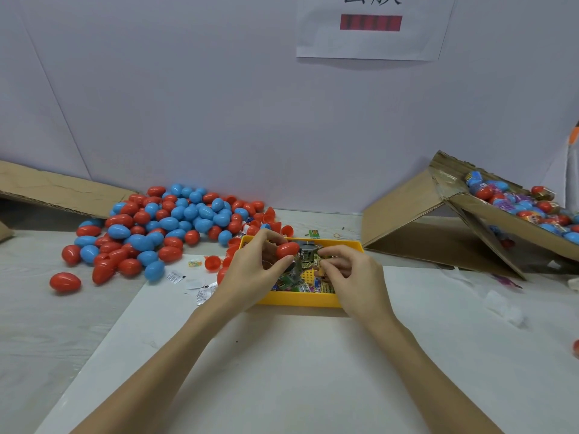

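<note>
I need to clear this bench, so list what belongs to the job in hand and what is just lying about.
In the job: left hand, gripping the red egg; right hand, over the yellow tray; packets in it.
Lying about: egg pile; cardboard box; paper slips; wall notice; cardboard flap.

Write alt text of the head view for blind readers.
A person's left hand holds a red plastic egg over a yellow tray; the right hand reaches with curled fingers among its small packets. Red and blue eggs lie piled to the left.
</note>
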### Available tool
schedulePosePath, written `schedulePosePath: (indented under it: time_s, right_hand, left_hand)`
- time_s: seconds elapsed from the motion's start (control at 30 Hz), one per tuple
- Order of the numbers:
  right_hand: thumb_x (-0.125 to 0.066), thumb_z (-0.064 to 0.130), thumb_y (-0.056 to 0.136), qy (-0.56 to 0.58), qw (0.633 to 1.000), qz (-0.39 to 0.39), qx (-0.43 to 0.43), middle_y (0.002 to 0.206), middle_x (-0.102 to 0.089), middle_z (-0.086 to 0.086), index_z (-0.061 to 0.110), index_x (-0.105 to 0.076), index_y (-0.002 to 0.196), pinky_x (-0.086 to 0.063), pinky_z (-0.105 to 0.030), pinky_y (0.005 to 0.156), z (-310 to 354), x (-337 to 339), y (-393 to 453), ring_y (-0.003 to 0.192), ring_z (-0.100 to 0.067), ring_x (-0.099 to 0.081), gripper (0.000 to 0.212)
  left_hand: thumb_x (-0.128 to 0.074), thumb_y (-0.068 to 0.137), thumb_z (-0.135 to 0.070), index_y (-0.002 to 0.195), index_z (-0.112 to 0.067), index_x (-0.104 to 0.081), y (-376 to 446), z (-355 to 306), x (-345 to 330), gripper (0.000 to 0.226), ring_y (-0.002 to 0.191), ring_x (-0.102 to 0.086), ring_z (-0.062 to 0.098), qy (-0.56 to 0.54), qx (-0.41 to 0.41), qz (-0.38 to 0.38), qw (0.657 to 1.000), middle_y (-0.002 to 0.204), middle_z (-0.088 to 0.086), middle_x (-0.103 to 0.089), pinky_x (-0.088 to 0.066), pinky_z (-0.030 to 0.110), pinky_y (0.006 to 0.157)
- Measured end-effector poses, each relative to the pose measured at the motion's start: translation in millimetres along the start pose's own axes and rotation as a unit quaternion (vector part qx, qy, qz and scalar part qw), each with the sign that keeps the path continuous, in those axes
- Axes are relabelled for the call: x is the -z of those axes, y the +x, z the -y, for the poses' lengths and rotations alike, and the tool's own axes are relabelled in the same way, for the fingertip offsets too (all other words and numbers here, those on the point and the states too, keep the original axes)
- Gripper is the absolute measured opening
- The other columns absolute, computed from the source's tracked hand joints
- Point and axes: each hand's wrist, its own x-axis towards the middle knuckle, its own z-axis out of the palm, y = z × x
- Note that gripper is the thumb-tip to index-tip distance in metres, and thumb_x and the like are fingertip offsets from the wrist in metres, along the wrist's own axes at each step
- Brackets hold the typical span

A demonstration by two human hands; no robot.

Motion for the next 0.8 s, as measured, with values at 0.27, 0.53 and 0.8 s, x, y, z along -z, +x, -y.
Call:
schedulePosePath:
  time_s: [0.27, 0.53, 0.8]
  right_hand:
    - [-0.065, 0.016, 0.1, 0.035, 0.999, -0.005, -0.004, 0.091, -0.073, 0.014, 0.021, -0.078, 0.099, -0.054, -0.013, 0.071, 2, 0, 1, 0.09, 0.006, -0.068, 0.013]
    - [-0.067, 0.011, 0.098, 0.104, 0.994, 0.034, -0.014, 0.095, -0.076, 0.002, 0.024, -0.078, 0.106, -0.061, -0.04, 0.084, 8, 6, 0, 0.093, -0.012, -0.071, 0.018]
    - [-0.068, 0.004, 0.096, 0.123, 0.991, 0.05, 0.021, 0.101, -0.074, 0.0, 0.031, -0.066, 0.133, -0.059, -0.039, 0.088, 17, 5, -2, 0.1, -0.014, -0.07, 0.046]
  left_hand:
    - [-0.071, 0.095, -0.017, 0.122, -0.025, -0.059, -4, -7, 1, 0.031, 0.091, -0.067, 0.003, 0.004, -0.048, 0.018, 0.999, 0.11, -0.009, -0.067, -0.053, 0.012, 0.074]
    - [-0.07, 0.095, -0.017, 0.114, -0.026, -0.07, -6, -11, -2, 0.022, 0.078, -0.062, 0.013, 0.028, -0.076, -0.007, 0.997, 0.106, -0.004, -0.062, -0.057, 0.024, 0.072]
    - [-0.066, 0.093, -0.046, 0.112, -0.028, -0.071, -6, -15, -7, 0.027, 0.069, -0.066, 0.016, -0.001, -0.043, -0.01, 0.999, 0.103, -0.006, -0.069, -0.055, 0.025, 0.06]
